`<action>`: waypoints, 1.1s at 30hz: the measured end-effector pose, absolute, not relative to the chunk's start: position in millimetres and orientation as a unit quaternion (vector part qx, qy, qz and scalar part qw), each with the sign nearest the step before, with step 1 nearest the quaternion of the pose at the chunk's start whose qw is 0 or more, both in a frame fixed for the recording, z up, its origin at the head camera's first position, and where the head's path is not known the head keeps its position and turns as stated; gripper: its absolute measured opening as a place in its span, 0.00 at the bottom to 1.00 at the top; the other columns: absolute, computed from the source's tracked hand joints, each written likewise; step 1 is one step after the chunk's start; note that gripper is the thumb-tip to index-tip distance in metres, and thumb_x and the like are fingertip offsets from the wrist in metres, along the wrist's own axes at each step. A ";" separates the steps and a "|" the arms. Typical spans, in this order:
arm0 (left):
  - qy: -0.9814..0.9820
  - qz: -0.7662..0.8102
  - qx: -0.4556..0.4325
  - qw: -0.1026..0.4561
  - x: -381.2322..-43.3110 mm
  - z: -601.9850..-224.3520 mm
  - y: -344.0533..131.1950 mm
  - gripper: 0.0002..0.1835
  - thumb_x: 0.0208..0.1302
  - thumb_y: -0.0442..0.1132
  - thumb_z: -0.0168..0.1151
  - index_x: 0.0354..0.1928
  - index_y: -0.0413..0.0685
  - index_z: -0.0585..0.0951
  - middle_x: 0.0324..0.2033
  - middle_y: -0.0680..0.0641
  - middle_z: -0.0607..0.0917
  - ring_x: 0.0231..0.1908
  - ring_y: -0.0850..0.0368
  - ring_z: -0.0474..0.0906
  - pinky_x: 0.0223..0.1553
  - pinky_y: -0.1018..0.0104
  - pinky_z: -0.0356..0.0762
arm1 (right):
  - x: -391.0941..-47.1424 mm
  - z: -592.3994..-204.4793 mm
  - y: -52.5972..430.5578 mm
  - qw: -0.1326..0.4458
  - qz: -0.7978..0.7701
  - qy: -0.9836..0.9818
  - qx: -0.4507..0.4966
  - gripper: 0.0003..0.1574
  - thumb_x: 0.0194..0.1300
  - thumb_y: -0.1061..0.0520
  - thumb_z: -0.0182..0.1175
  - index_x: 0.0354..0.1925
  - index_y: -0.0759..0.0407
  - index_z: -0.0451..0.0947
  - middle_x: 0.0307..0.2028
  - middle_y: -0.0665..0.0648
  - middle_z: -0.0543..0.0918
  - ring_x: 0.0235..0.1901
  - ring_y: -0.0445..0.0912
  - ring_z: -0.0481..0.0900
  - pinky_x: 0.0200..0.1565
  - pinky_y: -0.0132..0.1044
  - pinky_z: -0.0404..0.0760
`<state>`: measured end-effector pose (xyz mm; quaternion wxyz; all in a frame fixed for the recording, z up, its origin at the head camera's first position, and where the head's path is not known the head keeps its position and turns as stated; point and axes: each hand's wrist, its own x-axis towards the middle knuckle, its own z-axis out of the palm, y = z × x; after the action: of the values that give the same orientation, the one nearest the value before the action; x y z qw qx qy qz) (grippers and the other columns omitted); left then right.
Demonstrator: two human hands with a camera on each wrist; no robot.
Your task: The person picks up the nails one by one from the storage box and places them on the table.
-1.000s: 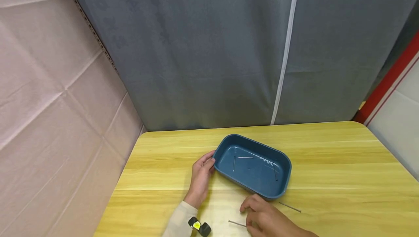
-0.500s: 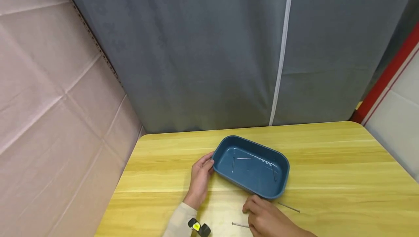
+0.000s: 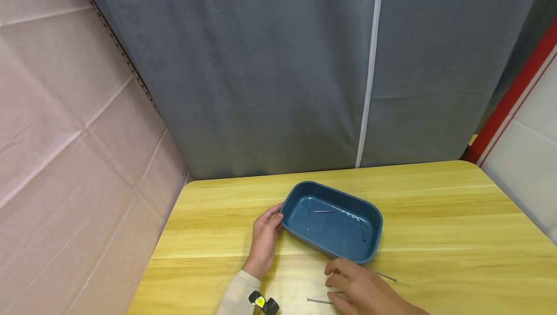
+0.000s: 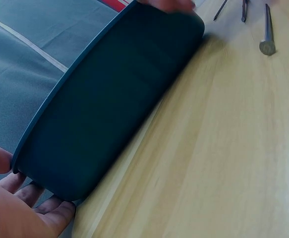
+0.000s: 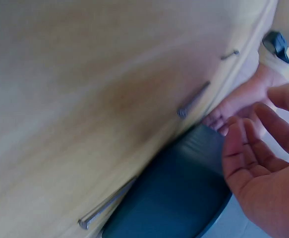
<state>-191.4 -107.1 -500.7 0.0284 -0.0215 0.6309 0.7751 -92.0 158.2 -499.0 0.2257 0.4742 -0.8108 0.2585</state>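
Observation:
A blue rectangular plastic bin [image 3: 335,245] stands on the table with three nails inside, one of them a nail [image 3: 323,211] lying crosswise. My left hand [image 3: 264,242] grips its left end, the thumb at the rim and the fingers under the side, as the left wrist view shows. My right hand [image 3: 359,286] hovers at the bin's near side, fingers loosely bent and apart, holding nothing in the right wrist view. Near it on the table lie a nail [image 3: 319,301], partly hidden nail [image 3: 386,277], and a third nail [image 5: 194,99] seen in the right wrist view.
The wood-grain table [image 3: 209,218] runs back to a grey curtain [image 3: 261,87]. Pale cloth [image 3: 87,160] hangs on the left. A red-edged white panel [image 3: 522,160] stands at the right. A black strap device [image 3: 264,302] sits on the left wrist.
The right hand's fingers have spread from a tighter curl above the near nail. The left hand keeps its grip on the bin. The head view has shifted slightly.

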 end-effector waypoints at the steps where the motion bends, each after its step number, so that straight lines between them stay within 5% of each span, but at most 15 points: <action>1: 0.630 0.776 -0.021 0.028 -191.3 -500.9 -107.3 0.23 0.85 0.36 0.55 0.74 0.34 0.77 0.71 0.36 0.80 0.69 0.45 0.80 0.73 0.53 0.76 | -91.2 -495.7 159.6 0.221 0.276 -0.812 0.465 0.07 0.81 0.51 0.67 0.44 0.51 0.89 0.52 0.47 0.84 0.47 0.38 0.82 0.48 0.24 0.81; 8: 0.630 0.776 -0.018 0.027 -192.2 -502.9 -108.9 0.23 0.85 0.36 0.55 0.74 0.34 0.78 0.71 0.36 0.81 0.69 0.44 0.80 0.72 0.53 0.77 | -93.9 -483.5 165.0 0.230 0.348 -0.811 0.411 0.06 0.72 0.59 0.75 0.45 0.49 0.90 0.52 0.45 0.84 0.46 0.39 0.85 0.49 0.20 0.82; 13: 0.630 0.776 -0.015 0.027 -191.5 -502.9 -109.1 0.23 0.85 0.36 0.55 0.74 0.33 0.77 0.71 0.35 0.81 0.69 0.43 0.80 0.73 0.52 0.77 | -97.5 -481.1 168.1 0.250 0.371 -0.809 0.381 0.03 0.75 0.58 0.72 0.44 0.49 0.89 0.51 0.48 0.84 0.44 0.40 0.85 0.44 0.21 0.83; 18: 0.632 0.774 -0.015 0.029 -190.7 -502.8 -109.7 0.23 0.85 0.36 0.55 0.74 0.34 0.77 0.72 0.36 0.80 0.70 0.44 0.79 0.73 0.53 0.76 | -101.3 -475.7 174.7 0.261 0.383 -0.821 0.334 0.23 0.58 0.71 0.80 0.46 0.50 0.89 0.52 0.48 0.84 0.45 0.43 0.86 0.39 0.22 0.83; 25: 0.629 0.777 -0.010 0.027 -192.2 -503.8 -110.4 0.23 0.85 0.35 0.55 0.75 0.33 0.77 0.72 0.35 0.80 0.70 0.43 0.79 0.73 0.54 0.77 | -114.7 -473.2 191.5 0.289 0.372 -0.840 0.269 0.31 0.48 0.74 0.82 0.50 0.53 0.90 0.52 0.49 0.86 0.51 0.46 0.84 0.58 0.16 0.75; 33: 0.629 0.777 -0.014 0.029 -192.7 -503.8 -110.2 0.23 0.85 0.35 0.55 0.74 0.33 0.77 0.71 0.36 0.80 0.70 0.43 0.79 0.73 0.53 0.76 | -127.8 -476.2 206.2 0.288 0.374 -0.856 0.211 0.27 0.52 0.74 0.81 0.50 0.59 0.90 0.52 0.53 0.87 0.55 0.44 0.81 0.61 0.12 0.68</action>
<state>-192.7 -110.2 -503.8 0.0286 -0.0140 0.6287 0.7770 -127.8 206.2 -476.2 0.2880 0.2107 -0.8559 0.3743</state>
